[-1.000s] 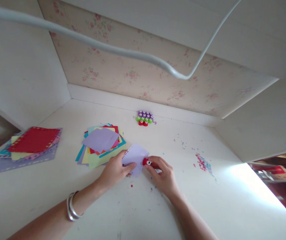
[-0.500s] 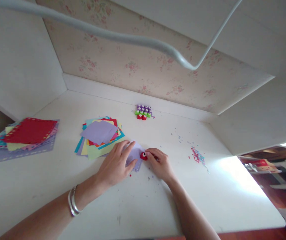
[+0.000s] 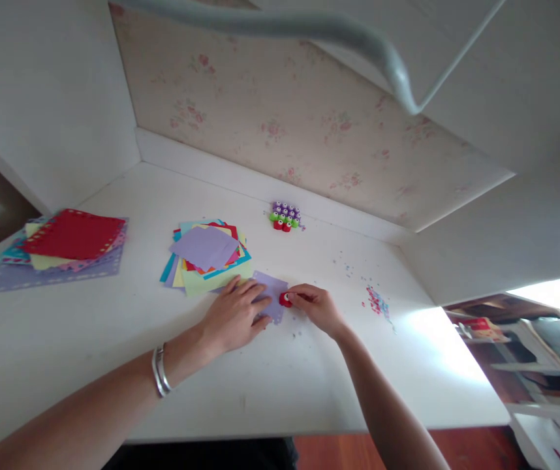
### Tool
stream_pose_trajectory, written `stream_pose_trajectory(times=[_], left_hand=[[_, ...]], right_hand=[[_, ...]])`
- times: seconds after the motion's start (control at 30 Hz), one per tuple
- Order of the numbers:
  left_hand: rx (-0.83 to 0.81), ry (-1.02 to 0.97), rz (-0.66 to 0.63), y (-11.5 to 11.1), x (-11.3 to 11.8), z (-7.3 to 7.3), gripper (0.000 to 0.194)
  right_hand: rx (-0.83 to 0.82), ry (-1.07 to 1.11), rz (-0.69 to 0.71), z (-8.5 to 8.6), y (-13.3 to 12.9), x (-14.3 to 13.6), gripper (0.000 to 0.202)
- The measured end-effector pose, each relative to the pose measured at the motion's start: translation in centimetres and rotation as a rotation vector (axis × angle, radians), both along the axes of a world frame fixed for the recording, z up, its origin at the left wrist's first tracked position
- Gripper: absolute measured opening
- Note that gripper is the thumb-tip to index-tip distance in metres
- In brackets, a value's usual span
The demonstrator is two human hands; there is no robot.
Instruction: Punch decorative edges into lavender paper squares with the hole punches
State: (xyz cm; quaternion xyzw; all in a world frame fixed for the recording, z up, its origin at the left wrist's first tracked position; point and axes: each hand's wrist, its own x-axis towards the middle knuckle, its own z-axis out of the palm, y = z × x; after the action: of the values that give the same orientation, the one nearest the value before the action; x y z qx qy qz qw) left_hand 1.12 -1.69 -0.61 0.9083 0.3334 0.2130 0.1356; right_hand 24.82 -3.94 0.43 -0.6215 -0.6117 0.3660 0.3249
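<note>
A small sheet of purple paper [image 3: 273, 286] lies on the white desk, with small holes along part of its edge. My left hand [image 3: 238, 314] rests on its left part, fingers spread and palm down. At the sheet's right edge sits a small red craft punch [image 3: 284, 299] with a round white top. The fingers of my right hand [image 3: 316, 309] are closed on this punch; they partly hide it. Just behind my left hand is a stack of coloured paper sheets [image 3: 205, 248], a purple one on top.
More punches [image 3: 286, 215] in purple, green and red stand grouped near the wall. On the far left lies a pile of edge-punched sheets [image 3: 74, 234], red uppermost. Tiny paper bits [image 3: 376, 301] are scattered at the right. A pale curved bar [image 3: 309, 25] crosses overhead.
The left hand's fingers have flattened and spread over the purple sheet, which shows more of its surface. My right hand stays on the red punch. The camera view has shifted.
</note>
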Motion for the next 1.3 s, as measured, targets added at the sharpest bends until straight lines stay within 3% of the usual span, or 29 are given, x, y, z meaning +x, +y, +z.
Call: stream_pose_trajectory(times=[0.53, 1.1, 1.3], left_hand=[[-0.012, -0.049, 0.017, 0.0, -0.1, -0.3, 0.03], [-0.021, -0.045, 0.014, 0.0, 0.0, -0.4, 0.028], [-0.016, -0.034, 0.019, 0.0, 0.0, -0.5, 0.028]], right_hand=[[-0.265, -0.087, 0.064, 2.0, 1.6, 0.0, 0.025], [-0.265, -0.153, 0.073, 2.4, 2.1, 0.0, 0.024], [-0.336, -0.101, 0.079, 2.5, 2.6, -0.1, 0.022]])
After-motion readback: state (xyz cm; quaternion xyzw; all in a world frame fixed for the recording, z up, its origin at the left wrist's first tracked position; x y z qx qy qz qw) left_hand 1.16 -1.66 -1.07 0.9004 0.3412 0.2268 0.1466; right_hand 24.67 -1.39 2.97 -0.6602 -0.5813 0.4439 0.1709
